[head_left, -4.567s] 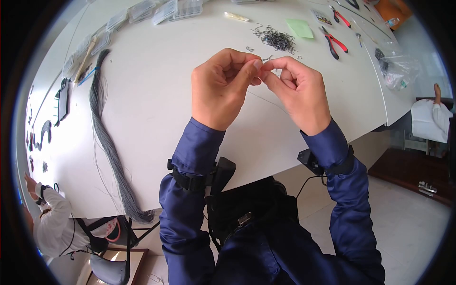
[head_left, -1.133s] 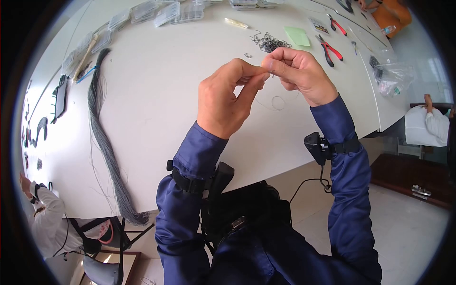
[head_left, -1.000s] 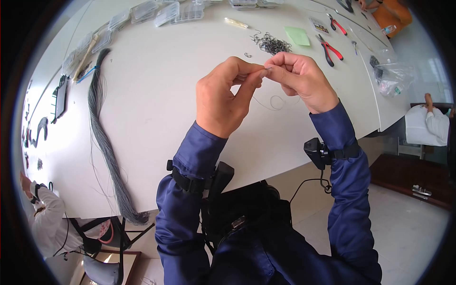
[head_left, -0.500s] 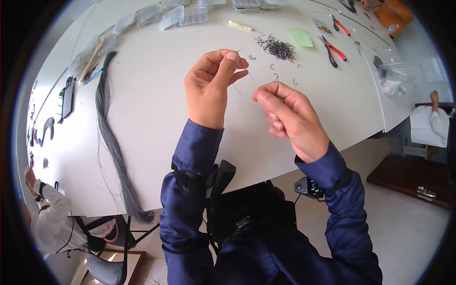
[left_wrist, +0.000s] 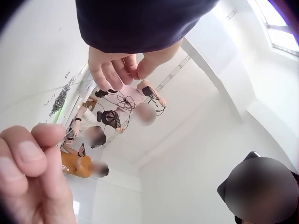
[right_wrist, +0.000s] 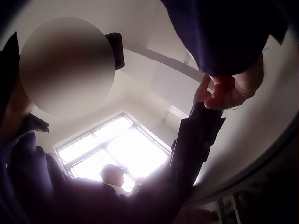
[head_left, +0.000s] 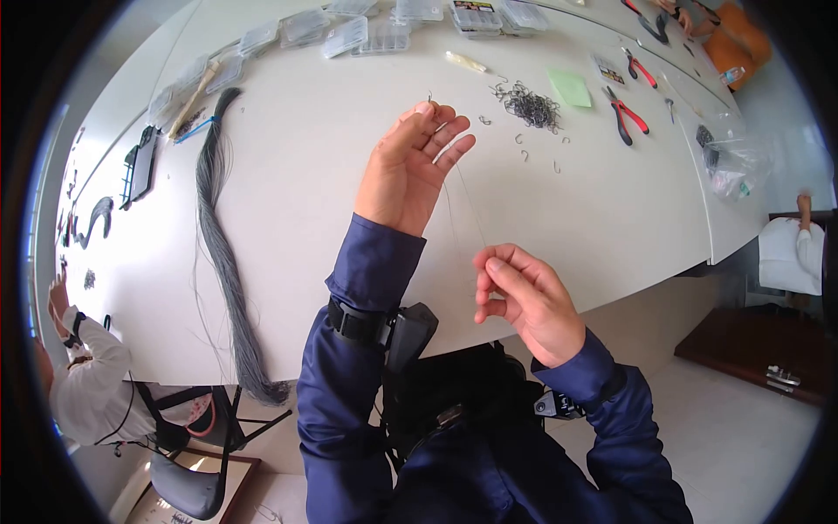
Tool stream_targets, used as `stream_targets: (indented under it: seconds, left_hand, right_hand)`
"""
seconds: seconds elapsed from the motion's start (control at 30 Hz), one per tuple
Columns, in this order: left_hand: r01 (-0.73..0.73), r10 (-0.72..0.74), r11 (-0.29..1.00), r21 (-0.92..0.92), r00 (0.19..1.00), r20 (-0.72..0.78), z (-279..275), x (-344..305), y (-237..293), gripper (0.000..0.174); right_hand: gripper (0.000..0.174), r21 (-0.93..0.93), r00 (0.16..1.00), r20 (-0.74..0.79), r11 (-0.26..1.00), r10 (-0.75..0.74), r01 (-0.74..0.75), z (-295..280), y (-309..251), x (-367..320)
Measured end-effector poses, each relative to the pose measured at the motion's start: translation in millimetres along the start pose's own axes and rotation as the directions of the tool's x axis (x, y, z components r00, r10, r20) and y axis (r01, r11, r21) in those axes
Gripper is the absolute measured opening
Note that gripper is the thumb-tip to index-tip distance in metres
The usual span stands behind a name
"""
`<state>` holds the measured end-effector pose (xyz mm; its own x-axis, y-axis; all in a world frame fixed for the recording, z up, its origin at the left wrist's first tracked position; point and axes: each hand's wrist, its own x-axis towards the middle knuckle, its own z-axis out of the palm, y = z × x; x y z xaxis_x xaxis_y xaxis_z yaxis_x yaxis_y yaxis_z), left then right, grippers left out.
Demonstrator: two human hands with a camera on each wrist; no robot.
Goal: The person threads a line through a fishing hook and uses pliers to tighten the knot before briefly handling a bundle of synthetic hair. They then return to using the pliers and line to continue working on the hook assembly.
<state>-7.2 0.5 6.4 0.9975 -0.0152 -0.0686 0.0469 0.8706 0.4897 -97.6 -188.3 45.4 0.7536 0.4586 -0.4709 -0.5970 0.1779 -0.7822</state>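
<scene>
A small dark hook [head_left: 429,98] is pinched between the thumb and forefinger of the left hand [head_left: 410,170], its other fingers spread. From there a thin line [head_left: 472,203] runs down to the right hand [head_left: 532,301], whose thumb and forefinger pinch it near the table's front edge. A second thin strand hangs below the left hand. In the left wrist view the left hand [left_wrist: 126,70] is at the top and the right hand [left_wrist: 37,172] at the lower left. The right wrist view shows the right hand [right_wrist: 238,88] partly behind its sleeve.
A heap of hooks [head_left: 531,106] lies beyond the hands, with several loose ones nearer. Red-handled pliers [head_left: 626,115] and green paper [head_left: 570,87] are to its right. A long grey bundle of line [head_left: 223,236] lies at left; clear plastic boxes [head_left: 384,37] stand along the back.
The hands, earlier together at their fingertips, have parted. The right hand has moved down toward the table's front edge, drawing the line out; the left holds the hook higher, its fingers more spread.
</scene>
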Motion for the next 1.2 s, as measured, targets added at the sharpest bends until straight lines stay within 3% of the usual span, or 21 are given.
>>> stream_targets:
  seconds: [0.07, 0.1, 0.13, 0.17, 0.2, 0.23, 0.33, 0.4, 0.43, 0.53, 0.6, 0.67, 0.7, 0.73, 0.83, 0.93, 1.0, 1.07, 1.17, 1.2]
  left_hand:
    - [0.014, -0.012, 0.999, -0.042, 0.999, 0.043, 2, 0, 1, 0.015]
    - [0.022, -0.018, 0.998, -0.062, 0.998, 0.065, 2, 0, 1, 0.015]
    - [0.016, -0.011, 0.998, -0.065, 0.996, 0.089, 2, -1, 2, 0.014]
    - [0.011, -0.003, 0.998, -0.068, 0.994, 0.113, 3, -1, 3, 0.014]
    - [0.007, 0.003, 0.997, -0.071, 0.991, 0.137, 3, -1, 3, 0.014]
    - [-0.032, 0.034, 0.999, -0.019, 0.989, 0.145, 5, -1, 4, 0.014]
    - [-0.156, 0.129, 0.977, 0.148, 0.976, 0.173, 12, -4, 6, 0.013]
    - [-0.237, 0.188, 0.932, 0.274, 0.963, 0.194, 18, -6, 4, 0.013]
    - [-0.258, 0.211, 0.910, 0.325, 0.962, 0.172, 20, -8, 2, 0.012]
    - [-0.310, 0.271, 0.850, 0.426, 0.951, 0.151, 25, -9, -3, 0.014]
    - [-0.323, 0.285, 0.779, 0.537, 0.946, 0.156, 25, -12, -2, 0.012]
    - [-0.326, 0.287, 0.763, 0.558, 0.945, 0.159, 26, -11, -2, 0.011]
    - [-0.319, 0.279, 0.760, 0.567, 0.947, 0.160, 26, -12, -3, 0.011]
    - [-0.311, 0.272, 0.755, 0.578, 0.950, 0.157, 28, -12, -4, 0.010]
    - [-0.309, 0.258, 0.758, 0.575, 0.951, 0.171, 33, -14, -6, 0.007]
    - [-0.313, 0.255, 0.746, 0.588, 0.950, 0.183, 33, -12, -7, 0.006]
    - [-0.320, 0.266, 0.715, 0.622, 0.947, 0.181, 30, -11, -9, 0.006]
    - [-0.308, 0.256, 0.717, 0.626, 0.951, 0.175, 30, -12, -11, 0.005]
    - [-0.311, 0.260, 0.698, 0.645, 0.949, 0.177, 31, -11, -12, 0.005]
    - [-0.316, 0.262, 0.683, 0.658, 0.948, 0.183, 31, -12, -11, 0.005]
  right_hand:
    - [0.026, -0.033, 0.999, 0.024, 0.999, -0.028, 0.029, 3, 9, -2]
    - [0.025, -0.192, 0.997, 0.034, 0.979, -0.068, 0.073, 5, 8, -4]
    - [0.025, -0.461, 0.969, 0.053, 0.855, -0.242, 0.239, 5, 9, -6]
    - [0.025, -0.684, 0.910, 0.119, 0.632, -0.396, 0.365, 6, 10, -8]
    - [0.025, -0.835, 0.828, 0.226, 0.336, -0.513, 0.436, 6, 10, -9]
    - [0.027, -0.889, 0.763, 0.249, 0.173, -0.596, 0.425, 4, 7, -8]
    - [0.023, -0.916, 0.655, 0.136, 0.158, -0.744, 0.369, -3, -16, 1]
    - [0.020, -0.873, 0.673, 0.057, 0.290, -0.737, 0.391, -8, -38, 6]
    - [0.017, -0.844, 0.639, 0.031, 0.322, -0.769, 0.428, -8, -46, 13]
    - [0.015, -0.823, 0.611, 0.020, 0.334, -0.791, 0.459, -22, -72, 33]
    - [0.017, -0.859, 0.526, -0.107, 0.345, -0.844, 0.379, -66, -94, 57]
    - [0.026, -0.905, 0.453, -0.245, 0.369, -0.857, 0.210, -156, -112, 94]
    - [0.037, -0.974, 0.438, -0.180, 0.221, -0.881, 0.044, -195, -122, 106]
    - [0.049, -0.990, 0.436, -0.113, 0.066, -0.893, -0.123, -226, -130, 115]
    - [0.071, -0.918, 0.442, -0.021, -0.158, -0.897, -0.365, -267, -140, 134]
    - [0.083, -0.947, 0.642, -0.189, -0.035, -0.743, -0.319, -277, -147, 130]
    - [0.076, -0.910, 0.646, -0.186, -0.118, -0.741, -0.398, -277, -149, 129]
    - [0.067, -0.871, 0.684, -0.277, -0.124, -0.674, -0.475, -255, -153, 122]
    - [0.058, -0.783, 0.636, -0.296, -0.200, -0.713, -0.589, -263, -145, 129]
    - [0.057, -0.798, 0.604, -0.318, -0.138, -0.731, -0.587, -267, -146, 130]
